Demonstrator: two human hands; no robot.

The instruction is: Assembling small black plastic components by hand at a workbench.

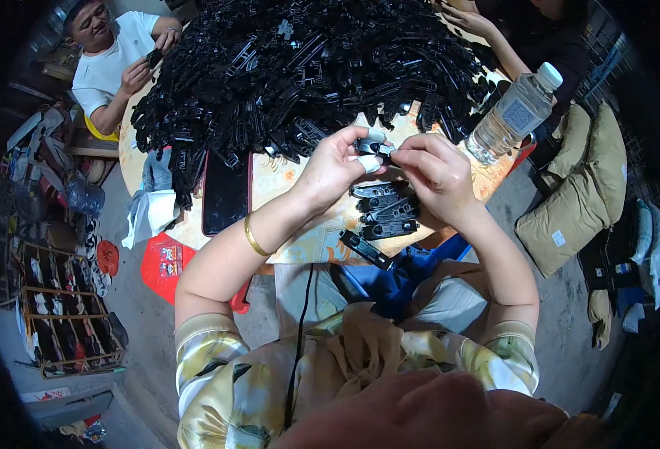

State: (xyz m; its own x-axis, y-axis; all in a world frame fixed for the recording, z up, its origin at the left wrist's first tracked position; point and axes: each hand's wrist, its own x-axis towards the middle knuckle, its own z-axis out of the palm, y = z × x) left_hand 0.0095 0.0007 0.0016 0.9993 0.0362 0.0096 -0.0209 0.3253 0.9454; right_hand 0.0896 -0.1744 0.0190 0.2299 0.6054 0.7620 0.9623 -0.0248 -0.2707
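My left hand [328,170] grips a small black plastic part with shiny metal on it [372,147], above the table's near side. White covers wrap the thumb and a fingertip of that hand. With fingers pinched together, my right hand [438,178] meets the part's right end; whatever it pinches is too small to make out. Just below my hands, several similar black parts [387,211] lie side by side in a short stack-like row. Another black part [366,249] rests slantwise by the table's near edge.
A big heap of black parts [307,71] covers the table's far side. A dark-screened tablet or phone [225,196] lies left, a clear bottle [511,116] stands right. Two other people sit across, one holding a black part [155,57]. Tan sacks [569,213] lean at right.
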